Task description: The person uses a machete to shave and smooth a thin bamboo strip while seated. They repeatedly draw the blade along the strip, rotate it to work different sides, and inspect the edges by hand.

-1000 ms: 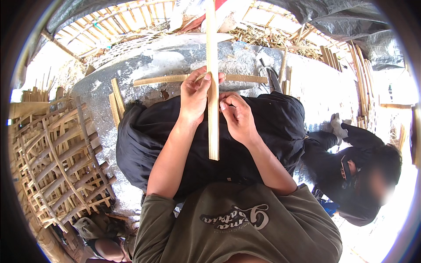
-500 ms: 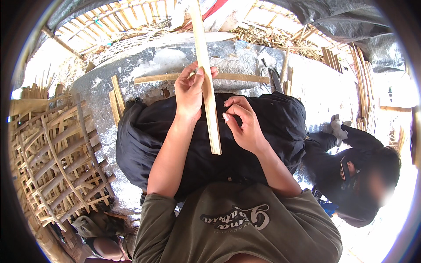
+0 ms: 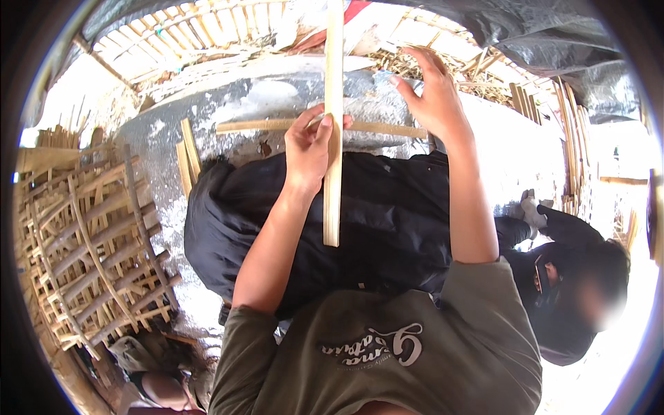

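Note:
A long, pale bamboo strip (image 3: 333, 187) stands lengthwise before me, its near end over my dark-clothed lap and its far end past the top edge of the view. Around its middle my left hand (image 3: 308, 149) is closed, thumb on the near face and fingers behind. My right hand (image 3: 432, 97) is raised to the right of the strip, apart from it, fingers stretched and thumb spread, with nothing in it. Beyond my lap a second bamboo strip (image 3: 387, 129) lies crosswise, passing behind the held one.
Woven bamboo lattice panels (image 3: 97, 256) stand at the left. Two short bamboo pieces (image 3: 187, 162) lean beside my left knee. Another person (image 3: 567, 283) in dark clothes is close on my right. Upright bamboo slats (image 3: 570, 138) stand at the far right, under a dark plastic sheet (image 3: 553, 48).
My right hand has moved from beside the strip's near part up and away to the far right, its fingers opening out. The held strip has turned more upright and its far part has shifted right.

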`<state>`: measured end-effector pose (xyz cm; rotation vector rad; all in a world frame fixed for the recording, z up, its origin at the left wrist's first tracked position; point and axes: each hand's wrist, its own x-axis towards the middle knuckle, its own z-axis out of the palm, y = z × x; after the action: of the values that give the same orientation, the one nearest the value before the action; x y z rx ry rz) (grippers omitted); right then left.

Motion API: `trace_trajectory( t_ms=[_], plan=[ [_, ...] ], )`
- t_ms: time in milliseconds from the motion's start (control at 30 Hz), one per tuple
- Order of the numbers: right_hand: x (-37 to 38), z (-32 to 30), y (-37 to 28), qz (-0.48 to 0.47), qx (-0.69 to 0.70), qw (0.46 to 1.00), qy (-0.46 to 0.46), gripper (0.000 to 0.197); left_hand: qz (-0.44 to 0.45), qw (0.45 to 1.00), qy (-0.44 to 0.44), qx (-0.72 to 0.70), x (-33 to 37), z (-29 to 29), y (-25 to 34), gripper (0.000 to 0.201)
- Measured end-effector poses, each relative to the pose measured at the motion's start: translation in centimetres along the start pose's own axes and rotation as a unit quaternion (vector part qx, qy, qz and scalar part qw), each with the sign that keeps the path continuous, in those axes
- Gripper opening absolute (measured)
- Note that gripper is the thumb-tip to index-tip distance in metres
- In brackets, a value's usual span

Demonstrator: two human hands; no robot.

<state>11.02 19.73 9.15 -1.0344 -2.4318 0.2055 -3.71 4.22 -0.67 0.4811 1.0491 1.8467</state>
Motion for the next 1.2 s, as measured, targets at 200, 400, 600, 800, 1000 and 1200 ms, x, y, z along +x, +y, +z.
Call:
trace_trajectory(
  t_ms=[200,400,600,800,1000,1200],
  plan=[
    [-8.4,3.6,-2.1,0.038,0.264,0.927,-0.264,0.024,-0.015,1.0,0.009,-0.005,-0.2,0.4,0.2,0.027],
    [-14.3,4.5,-4.2,0.154,0.5,0.816,-0.247,0.017,-0.007,1.0,0.001,-0.022,0.2,0.1,-0.2,0.03],
    [-16.6,2.8,-6.5,0.086,0.452,0.871,-0.171,0.013,-0.003,1.0,0.008,-0.011,0.2,-0.2,-0.1,0.033],
    [-17.5,2.3,-5.9,0.053,0.457,0.858,-0.229,0.034,-0.006,1.0,0.003,-0.006,0.2,-0.3,-0.2,0.035],
    [-17.7,2.8,-5.8,0.051,0.474,0.845,-0.245,0.039,-0.005,1.0,0.014,-0.016,0.2,-0.1,0.0,0.031],
    [-17.3,2.9,-6.0,0.015,0.452,0.863,-0.225,0.03,-0.005,1.0,0.016,-0.02,0.2,-0.2,-0.2,0.03]
  ],
)
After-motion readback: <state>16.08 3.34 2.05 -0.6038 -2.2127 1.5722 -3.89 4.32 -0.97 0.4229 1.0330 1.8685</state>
